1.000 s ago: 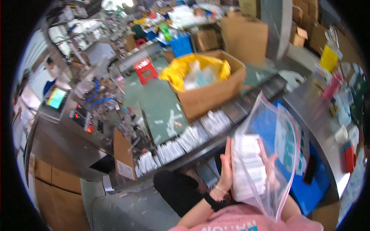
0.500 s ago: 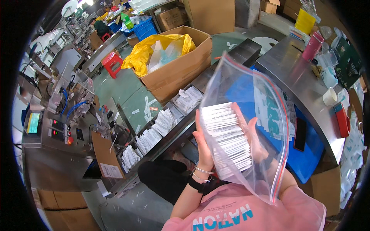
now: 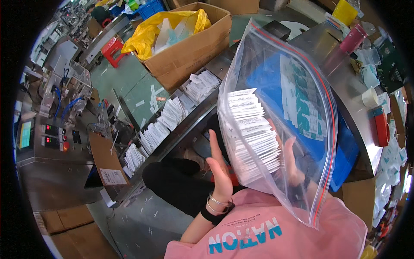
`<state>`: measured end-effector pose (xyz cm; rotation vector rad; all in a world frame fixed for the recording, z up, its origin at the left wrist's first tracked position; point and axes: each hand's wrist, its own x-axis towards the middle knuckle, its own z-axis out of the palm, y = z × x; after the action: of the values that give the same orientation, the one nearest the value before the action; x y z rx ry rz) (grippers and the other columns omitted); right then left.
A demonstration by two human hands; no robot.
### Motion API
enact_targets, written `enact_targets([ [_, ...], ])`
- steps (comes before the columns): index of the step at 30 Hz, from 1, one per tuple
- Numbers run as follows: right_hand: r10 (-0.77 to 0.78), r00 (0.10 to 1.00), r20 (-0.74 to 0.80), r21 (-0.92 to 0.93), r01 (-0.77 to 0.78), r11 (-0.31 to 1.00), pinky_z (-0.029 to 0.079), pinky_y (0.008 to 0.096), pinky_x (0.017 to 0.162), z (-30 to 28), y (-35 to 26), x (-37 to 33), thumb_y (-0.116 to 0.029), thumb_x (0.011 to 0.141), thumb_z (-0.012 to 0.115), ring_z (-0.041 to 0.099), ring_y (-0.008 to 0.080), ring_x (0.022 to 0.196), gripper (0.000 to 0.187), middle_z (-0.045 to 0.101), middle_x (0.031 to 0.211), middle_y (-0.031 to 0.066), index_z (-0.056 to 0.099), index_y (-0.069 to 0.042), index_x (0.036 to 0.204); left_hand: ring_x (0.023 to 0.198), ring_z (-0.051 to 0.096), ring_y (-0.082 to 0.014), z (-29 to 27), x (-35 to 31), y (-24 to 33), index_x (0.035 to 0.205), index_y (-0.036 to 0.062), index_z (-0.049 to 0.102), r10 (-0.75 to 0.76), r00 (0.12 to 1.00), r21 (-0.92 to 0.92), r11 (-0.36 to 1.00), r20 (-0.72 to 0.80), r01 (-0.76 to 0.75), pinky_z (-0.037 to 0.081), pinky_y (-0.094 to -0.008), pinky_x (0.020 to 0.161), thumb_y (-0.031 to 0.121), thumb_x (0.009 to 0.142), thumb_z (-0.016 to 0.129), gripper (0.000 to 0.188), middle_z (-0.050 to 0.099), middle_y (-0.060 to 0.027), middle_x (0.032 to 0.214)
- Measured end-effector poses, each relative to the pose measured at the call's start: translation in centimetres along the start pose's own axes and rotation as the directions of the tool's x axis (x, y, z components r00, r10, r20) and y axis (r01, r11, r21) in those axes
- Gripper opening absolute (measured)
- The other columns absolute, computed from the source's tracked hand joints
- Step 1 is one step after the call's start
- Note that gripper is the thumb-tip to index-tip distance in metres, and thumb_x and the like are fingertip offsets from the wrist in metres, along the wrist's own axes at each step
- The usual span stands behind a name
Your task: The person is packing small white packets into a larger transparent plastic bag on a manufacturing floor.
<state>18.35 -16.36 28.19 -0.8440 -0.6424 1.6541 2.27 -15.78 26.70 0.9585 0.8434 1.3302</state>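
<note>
A large clear zip bag [image 3: 297,77] with a red seal strip is held up close in front of me. Inside it a fanned stack of white sachets [image 3: 254,134] stands on edge. My left hand [image 3: 220,172], with bangles at the wrist, lies flat against the bag's left side beside the stack. My right hand [image 3: 294,166] shows through the plastic on the other side of the stack; I cannot tell whether it is inside the bag or behind it. The two hands press the stack between them.
A steel trough [image 3: 181,129] holds rows of white sachets [image 3: 166,118]. Behind it stands a cardboard box [image 3: 194,52] with a yellow liner. A blue bin [image 3: 345,151] and a steel table [image 3: 340,86] with cups are at the right. A control panel [image 3: 54,136] is at the left.
The bag has come closer to my head and fills more of the view. The sachet stack has spread into a fan. My hands stay on either side of it.
</note>
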Motion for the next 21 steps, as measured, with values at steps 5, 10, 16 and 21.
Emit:
enact_targets([
  [5, 0.366, 0.927, -0.084, 0.094, -0.359, 0.929, 0.031, 0.0391, 0.104, -2.1, 2.5, -1.8, -0.075, 0.077, 0.019, 0.039, 0.0265, 0.123, 0.095, 0.037, 0.138, 0.0120, 0.027, -0.003, 0.138, 0.137, 0.007, -0.0200, 1.7, -1.9, -0.2, 0.143, 0.0051, 0.001, -0.130, 0.992, -0.210, 0.969, 0.011, 0.129, 0.008, -0.0321, 0.110, 0.064, 0.088, 0.014, 0.081, 0.003, -0.0082, 0.150],
  [10, 0.290, 0.954, -0.075, -0.045, -0.293, 0.955, 0.028, 0.0405, 0.106, -2.5, 1.1, -1.3, -0.075, 0.076, 0.020, 0.036, 0.0271, 0.126, 0.095, 0.036, 0.138, 0.0122, 0.025, -0.004, 0.139, 0.135, 0.017, -0.0240, 1.9, -2.1, 0.3, 0.144, 0.0088, 0.006, -0.090, 0.996, -0.146, 0.985, 0.001, 0.089, 0.011, -0.0349, 0.110, 0.058, 0.092, 0.011, 0.071, 0.015, -0.0103, 0.148],
  [16, -0.200, 0.979, 0.029, -0.296, 0.200, 0.934, 0.006, 0.0351, 0.111, -0.3, -2.8, 4.3, -0.071, 0.081, 0.015, 0.013, 0.0220, 0.136, 0.089, 0.011, 0.149, 0.0085, 0.006, -0.008, 0.144, 0.138, 0.001, -0.0228, 1.7, 5.2, 2.9, 0.142, 0.0016, 0.009, 0.139, 0.988, 0.185, 0.975, -0.066, -0.125, -0.003, -0.0331, 0.110, 0.066, 0.087, 0.007, 0.084, 0.007, -0.0120, 0.149],
  [21, -0.229, 0.971, 0.070, 0.203, 0.211, 0.956, 0.007, 0.0384, 0.111, -2.0, -2.8, 7.8, -0.072, 0.082, 0.011, 0.012, 0.0245, 0.136, 0.089, 0.013, 0.149, 0.0072, 0.009, -0.007, 0.143, 0.138, 0.006, -0.0216, 2.9, 8.3, 3.5, 0.142, 0.0027, 0.008, 0.172, 0.977, 0.102, 0.977, 0.126, -0.185, 0.003, -0.0324, 0.110, 0.066, 0.087, 0.008, 0.084, 0.007, -0.0118, 0.149],
])
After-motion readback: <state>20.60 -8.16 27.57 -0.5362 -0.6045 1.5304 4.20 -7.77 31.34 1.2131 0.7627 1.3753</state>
